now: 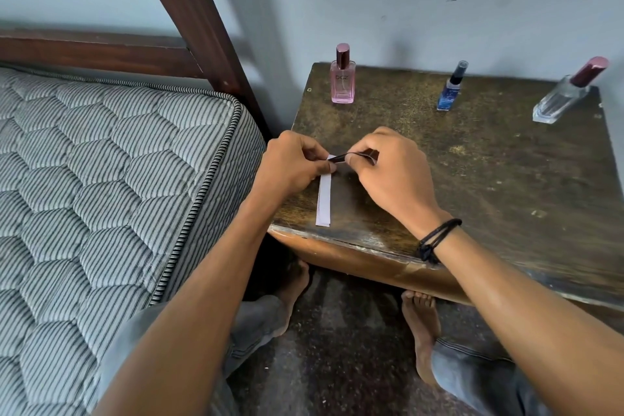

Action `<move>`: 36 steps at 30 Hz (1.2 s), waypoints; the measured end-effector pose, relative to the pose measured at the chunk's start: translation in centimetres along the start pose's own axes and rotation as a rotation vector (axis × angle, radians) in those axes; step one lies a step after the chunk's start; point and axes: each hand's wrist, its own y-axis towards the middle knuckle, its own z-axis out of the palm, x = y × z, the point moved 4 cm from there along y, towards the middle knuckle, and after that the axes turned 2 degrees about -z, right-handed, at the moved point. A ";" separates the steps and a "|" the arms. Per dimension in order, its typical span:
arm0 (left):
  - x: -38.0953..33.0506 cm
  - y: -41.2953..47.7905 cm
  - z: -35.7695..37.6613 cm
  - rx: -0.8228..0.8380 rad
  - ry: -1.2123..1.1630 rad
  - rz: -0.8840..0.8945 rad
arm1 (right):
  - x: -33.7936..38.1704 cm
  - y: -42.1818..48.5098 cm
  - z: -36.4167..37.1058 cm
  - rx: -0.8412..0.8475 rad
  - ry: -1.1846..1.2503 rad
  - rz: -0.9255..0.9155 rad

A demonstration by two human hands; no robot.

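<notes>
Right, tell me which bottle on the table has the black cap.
The blue bottle, middle of the row. The pink bottle on its left and the clear bottle on its right both carry maroon caps.

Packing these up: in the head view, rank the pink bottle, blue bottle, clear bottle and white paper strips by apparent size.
1. clear bottle
2. pink bottle and white paper strips: too close to rank; the strips lie nearer and the left hand covers their top
3. blue bottle
</notes>
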 end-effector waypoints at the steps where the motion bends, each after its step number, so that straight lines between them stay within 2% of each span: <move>1: 0.0 0.0 0.0 0.004 -0.004 0.000 | 0.0 0.0 0.0 0.001 0.011 0.015; 11: 0.4 0.1 0.3 -0.030 -0.038 -0.040 | -0.1 0.1 0.0 0.015 0.064 0.107; 36: 0.7 0.3 0.5 -0.018 -0.072 -0.087 | 0.6 -0.9 0.1 -0.094 0.075 0.242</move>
